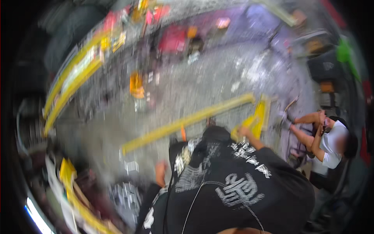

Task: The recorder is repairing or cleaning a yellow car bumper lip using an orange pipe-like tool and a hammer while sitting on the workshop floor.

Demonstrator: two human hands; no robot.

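Observation:
The whole view is smeared by motion. At my right side, my right hand grips a bright yellow piece with a flat, angled shape; its exact kind is too blurred to make out. My left hand hangs beside my left hip, away from other things, its fingers blurred. In front of my feet, a long yellow bar lies across the grey floor, one end close to the yellow piece. A small orange thing shows beside the bar.
On the right a person in a white top sits with knees bent, hands together. A yellow-edged frame stands at the left; another yellow bar is at lower left. Ahead on the floor are an orange object and a red one.

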